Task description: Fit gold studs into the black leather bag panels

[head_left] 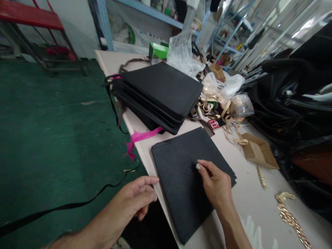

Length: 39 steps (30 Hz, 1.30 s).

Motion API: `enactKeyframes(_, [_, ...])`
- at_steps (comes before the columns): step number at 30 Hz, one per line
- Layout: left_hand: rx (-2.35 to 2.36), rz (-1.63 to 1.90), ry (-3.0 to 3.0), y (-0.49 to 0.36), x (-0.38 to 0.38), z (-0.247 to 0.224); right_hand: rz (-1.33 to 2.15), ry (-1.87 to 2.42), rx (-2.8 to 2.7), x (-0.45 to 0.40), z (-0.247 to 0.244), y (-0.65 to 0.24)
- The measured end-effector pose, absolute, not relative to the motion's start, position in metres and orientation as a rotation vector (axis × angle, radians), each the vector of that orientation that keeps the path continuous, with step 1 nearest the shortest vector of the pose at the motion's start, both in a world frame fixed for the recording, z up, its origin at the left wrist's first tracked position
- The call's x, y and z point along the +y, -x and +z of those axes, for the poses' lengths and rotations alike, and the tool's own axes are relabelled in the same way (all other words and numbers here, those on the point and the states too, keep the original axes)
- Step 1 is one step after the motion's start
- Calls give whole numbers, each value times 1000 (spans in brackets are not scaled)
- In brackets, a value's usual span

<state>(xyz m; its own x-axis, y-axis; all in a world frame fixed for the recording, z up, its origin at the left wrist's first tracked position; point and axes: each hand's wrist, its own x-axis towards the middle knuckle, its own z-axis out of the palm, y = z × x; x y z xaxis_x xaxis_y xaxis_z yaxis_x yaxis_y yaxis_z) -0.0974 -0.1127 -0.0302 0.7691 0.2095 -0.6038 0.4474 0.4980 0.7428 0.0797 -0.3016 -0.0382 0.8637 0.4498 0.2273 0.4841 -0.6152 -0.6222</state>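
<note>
A small stack of black leather-look panels [178, 169] lies on the table in front of me, its left side along the table edge. Above the top panel, my right hand [217, 183] pinches a small white piece [198, 166] between thumb and fingertips; its exact kind is too small to tell. At the panels' left edge is my left hand [141, 195], index finger stretched toward the edge, the other fingers loosely bent, and nothing in it. Whether that fingertip touches the panels I cannot tell. Beyond them sits a taller stack of black panels [163, 88].
Pink fabric strips [141, 136] hang over the table edge, with a long black strap [98, 193] at left. On the right lie a cardboard box [259, 152] and a gold chain [289, 216]. Plastic bags [181, 52] and a green box [158, 51] crowd the back.
</note>
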Motion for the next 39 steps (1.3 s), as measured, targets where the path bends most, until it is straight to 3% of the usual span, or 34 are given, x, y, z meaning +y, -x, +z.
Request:
enactKeyframes(10, [550, -120, -1156, 106, -116, -60, 332, 2139, -481, -315, -41, -43])
enactKeyframes(14, [394, -152, -967, 99, -130, -50, 538, 1951, -308, -311, -40, -41])
enactKeyframes(18, [603, -278, -974, 88, -141, -35, 728, 1853, -268, -305, -39, -43])
enactKeyframes(39, [764, -243, -970, 79, -149, -47, 765, 1764, -229, -304, -35, -37])
